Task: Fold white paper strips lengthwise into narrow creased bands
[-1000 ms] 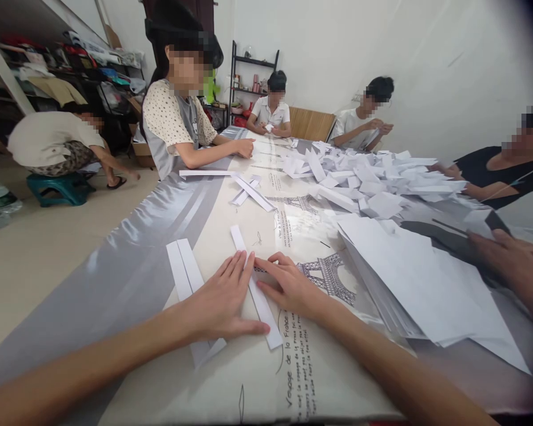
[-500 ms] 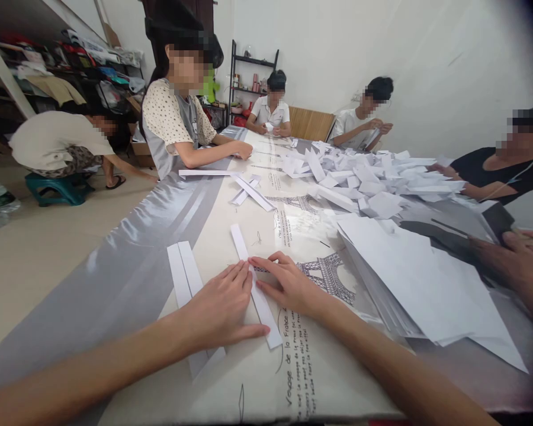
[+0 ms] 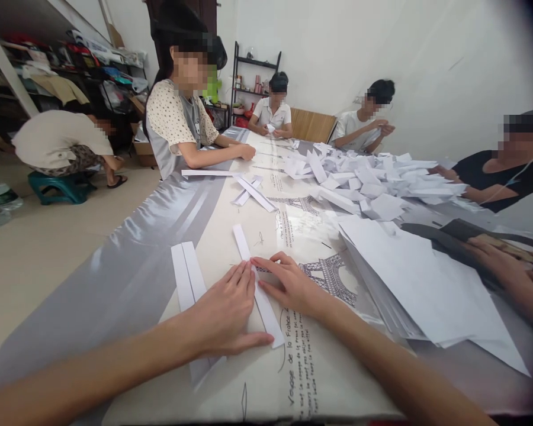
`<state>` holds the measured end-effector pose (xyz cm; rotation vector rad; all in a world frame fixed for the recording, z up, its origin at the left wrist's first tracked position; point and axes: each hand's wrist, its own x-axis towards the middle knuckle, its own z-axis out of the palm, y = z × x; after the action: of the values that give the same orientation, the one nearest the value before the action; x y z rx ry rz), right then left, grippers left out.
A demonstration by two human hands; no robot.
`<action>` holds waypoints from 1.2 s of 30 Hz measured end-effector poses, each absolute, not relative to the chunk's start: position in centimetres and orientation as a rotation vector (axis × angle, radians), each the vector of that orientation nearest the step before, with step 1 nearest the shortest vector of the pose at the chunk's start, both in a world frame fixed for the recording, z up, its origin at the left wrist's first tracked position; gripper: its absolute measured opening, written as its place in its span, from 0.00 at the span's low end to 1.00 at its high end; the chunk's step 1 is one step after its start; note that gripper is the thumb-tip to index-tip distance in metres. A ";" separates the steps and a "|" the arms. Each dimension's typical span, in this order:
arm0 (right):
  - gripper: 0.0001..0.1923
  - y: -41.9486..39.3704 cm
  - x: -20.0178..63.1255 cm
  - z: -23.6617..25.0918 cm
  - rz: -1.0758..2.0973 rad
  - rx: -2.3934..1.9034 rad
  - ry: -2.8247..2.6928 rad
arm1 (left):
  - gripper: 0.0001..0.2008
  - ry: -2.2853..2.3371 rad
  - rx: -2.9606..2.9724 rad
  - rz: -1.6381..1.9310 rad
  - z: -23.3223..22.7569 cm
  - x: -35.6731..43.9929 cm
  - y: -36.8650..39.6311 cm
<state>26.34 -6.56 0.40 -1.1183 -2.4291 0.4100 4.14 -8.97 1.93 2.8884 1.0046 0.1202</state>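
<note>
Lays the left hand (image 3: 228, 305) open and palm down over a narrow, flat, folded strip of white paper (image 3: 267, 313), with fingers straight and close together near its middle and thumb stretched to its near end. Rests the right hand (image 3: 295, 284) half open at the strip's right edge, with fingers bent, thumb and forefinger apart, and forefinger tip beside the left fingertips. Cannot tell how firmly either presses. Has the strip lying aslant, far end uncovered, on a shiny grey-and-cream tablecloth (image 3: 133, 284) printed with dark towers and lettering.

Has to the left a wider folded white paper piece (image 3: 183, 275) with a lengthwise gap, partly hidden by the left forearm. Shows farther up two crossed white paper strips (image 3: 254, 192). Shows, right of the right hand and well apart, a stack of flat white sheets (image 3: 417, 272), with a loose heap of folded white papers (image 3: 373, 177) beyond.

Includes around the table a person in dotted sleeves (image 3: 173, 130), a person in a white shirt (image 3: 270, 115) holding white paper, and a person in a black top (image 3: 484, 174). Includes at far left a person bent low on a teal plastic stool (image 3: 60, 188).
</note>
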 end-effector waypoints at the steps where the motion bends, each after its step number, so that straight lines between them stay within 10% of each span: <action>1: 0.26 -6.5 26.4 0.4 0.408 -1.116 -2.433 | 0.57 1.001 2.882 0.109 1.9 4.1 -9.0; 8: 0.26 -6.6 26.5 0.4 0.410 -1.123 -2.441 | 0.66 0.975 2.832 0.051 2.3 3.9 -8.9; 24: 0.26 -6.6 26.3 0.5 0.445 -1.131 -2.438 | 0.34 1.031 2.861 0.424 2.5 3.7 -5.5; 36: 0.26 -6.6 26.3 0.4 0.407 -1.125 -2.430 | 0.57 1.234 2.685 0.212 0.7 2.8 -4.2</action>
<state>26.34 -6.64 0.44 -1.1247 -2.4305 0.4069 2.83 -4.23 0.67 2.6848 1.2336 0.2121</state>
